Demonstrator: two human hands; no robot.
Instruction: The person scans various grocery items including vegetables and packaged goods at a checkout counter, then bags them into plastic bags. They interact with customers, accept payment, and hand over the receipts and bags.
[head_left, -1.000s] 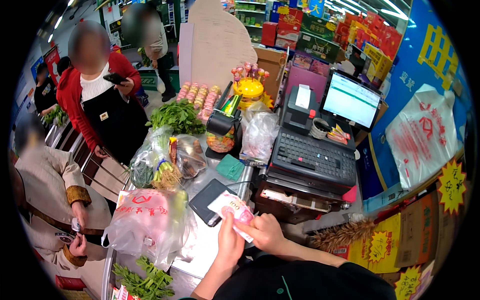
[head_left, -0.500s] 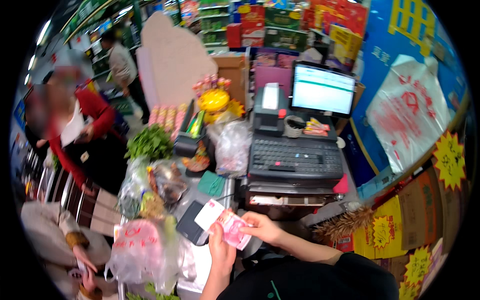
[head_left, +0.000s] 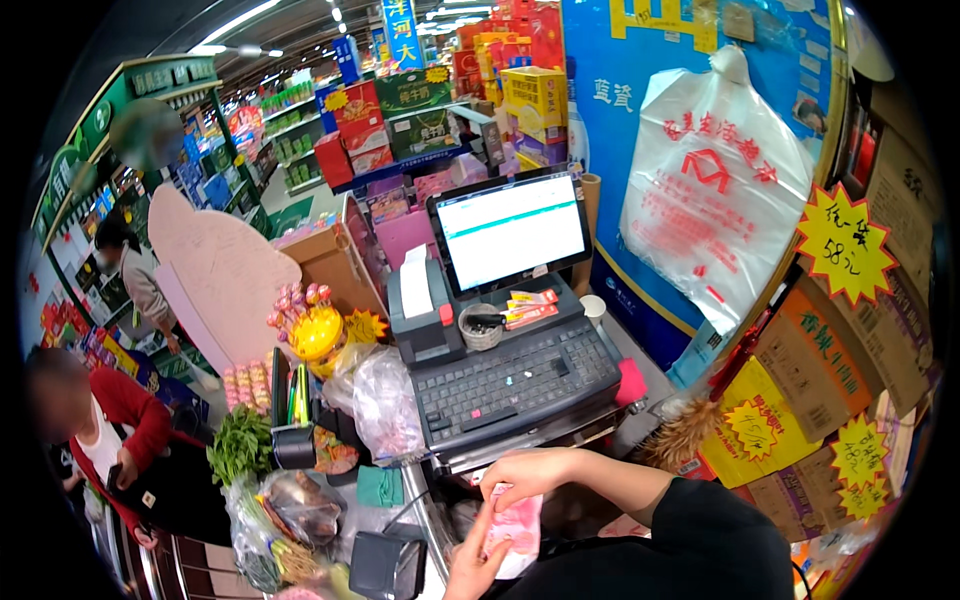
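Note:
Pink banknotes [head_left: 514, 528] are held in front of my body, just below the cash register keyboard [head_left: 520, 388]. My left hand [head_left: 477, 562] pinches their left side, the thumb running up along them. Reaching over from the right, my right hand [head_left: 528, 474] closes its fingers on their top edge. How many notes there are cannot be told. A black flat-topped device [head_left: 386, 566] sits left of my hands on the counter, with a folded green cloth [head_left: 380, 487] above it.
Left are bagged vegetables [head_left: 300, 505], leafy greens [head_left: 240, 447] and lollipops in a yellow holder [head_left: 317, 335]. A monitor [head_left: 515, 230] and receipt printer [head_left: 428, 312] stand behind the keyboard. Stacked cartons [head_left: 815, 370] are at right. A person in red [head_left: 135, 430] holds a phone.
My view has swung up and to the right. The banknotes have moved from over the black device toward the register, and my right hand now reaches over their top edge.

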